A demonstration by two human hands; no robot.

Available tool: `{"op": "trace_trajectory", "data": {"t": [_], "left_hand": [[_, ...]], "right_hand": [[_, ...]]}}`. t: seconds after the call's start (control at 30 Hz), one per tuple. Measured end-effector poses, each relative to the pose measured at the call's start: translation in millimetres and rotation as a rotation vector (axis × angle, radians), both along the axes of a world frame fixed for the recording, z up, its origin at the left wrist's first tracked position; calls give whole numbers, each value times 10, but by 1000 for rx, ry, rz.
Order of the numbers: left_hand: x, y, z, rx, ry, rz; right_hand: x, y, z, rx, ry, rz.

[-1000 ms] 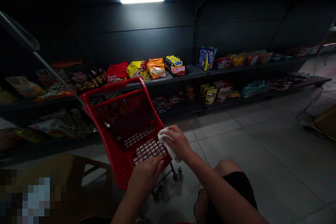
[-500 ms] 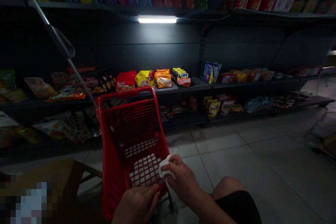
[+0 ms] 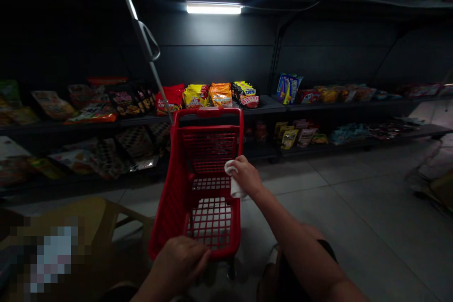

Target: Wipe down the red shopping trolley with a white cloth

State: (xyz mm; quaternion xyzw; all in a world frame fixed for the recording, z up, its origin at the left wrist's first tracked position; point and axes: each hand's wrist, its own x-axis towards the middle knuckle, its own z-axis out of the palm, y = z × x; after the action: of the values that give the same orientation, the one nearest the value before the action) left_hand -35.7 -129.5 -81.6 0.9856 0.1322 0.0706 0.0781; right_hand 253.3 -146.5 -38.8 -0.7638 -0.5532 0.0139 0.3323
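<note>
A small red plastic shopping cart (image 3: 161, 222) stands before me, its basket showing a grid floor and slatted back. My left hand (image 3: 182, 259) is closed over the cart's near rim, at the lower left. In my right hand (image 3: 247, 177) is a white cloth (image 3: 238, 188), pressed against the upper right rim of the basket. Part of the cloth hangs down below my fingers. A metal pole (image 3: 145, 40) with a looped grip rises from the cart's left rear corner.
Behind the cart, shelves hold bagged snacks (image 3: 221, 95) under a lit tube lamp (image 3: 214, 8). A brown stool (image 3: 88, 212) stands at left, with a pixelated patch over it. Tiled floor (image 3: 318, 198) extends to the right.
My right hand has moved with the cloth along the right rim, away from me toward the cart's back. The cart has turned and sits further right in view. My left hand stays at the near rim.
</note>
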Motion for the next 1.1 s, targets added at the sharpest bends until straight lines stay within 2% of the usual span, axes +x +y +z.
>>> {"op": "trace_trajectory", "data": {"t": [0.07, 0.13, 0.23, 0.3, 0.4, 0.5, 0.57, 0.67, 0.7, 0.77, 0.87, 0.97, 1.03, 1.1], "left_hand": [[61, 87, 60, 0, 99, 96], [112, 197, 120, -21, 162, 189], [164, 346, 168, -50, 185, 302], [190, 402, 167, -54, 156, 359], [222, 430, 154, -32, 133, 383], [238, 468, 164, -32, 167, 316], [243, 521, 180, -39, 169, 267], [280, 586, 201, -45, 167, 255], [312, 587, 206, -61, 162, 270], [404, 550, 212, -128, 137, 314], [564, 435, 210, -235, 96, 342], [630, 372, 203, -267, 152, 378], [606, 390, 200, -247, 222, 397], [557, 430, 203, -208, 281, 383]], "right_hand": [[-127, -104, -65, 25, 4, -62], [-376, -325, -155, 44, 22, -40], [-755, -703, -290, 78, 60, 130], [-858, -866, -332, 93, 58, 298], [-664, -897, -265, 45, 14, 531], [-145, -745, -95, -59, -13, 633], [247, -614, 14, -109, -22, 606], [644, -480, 92, -105, -10, 449], [678, -467, 86, -83, 0, 390], [567, -490, 28, -37, 13, 346], [87, -582, -127, 4, 2, 502], [-302, -634, -246, 20, -43, 572], [-275, -616, -278, 27, -36, 545], [3, -552, -282, 53, 12, 456]]}}
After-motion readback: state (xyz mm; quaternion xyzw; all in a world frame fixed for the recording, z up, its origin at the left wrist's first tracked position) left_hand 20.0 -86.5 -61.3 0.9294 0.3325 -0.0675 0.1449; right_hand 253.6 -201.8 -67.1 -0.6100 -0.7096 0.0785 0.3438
